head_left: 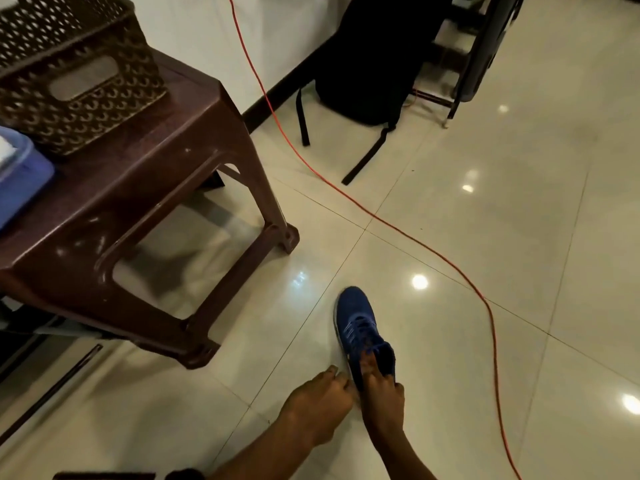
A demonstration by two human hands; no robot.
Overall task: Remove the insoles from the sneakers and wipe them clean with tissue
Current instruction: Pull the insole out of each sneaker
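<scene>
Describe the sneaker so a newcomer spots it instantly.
Find the brown table at left and the orange cable snaking across the tiled floor. Between them, lower centre, is the sneaker: the only shoe in view, blue, with the right hand's fingers inside its opening.

R hand fingertips hid in sneaker | blue box cut off

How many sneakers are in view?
1. The blue mesh lace-up sneaker stands on the glossy tiled floor, with the right hand at its heel opening. Its pair may be out of view.
</scene>
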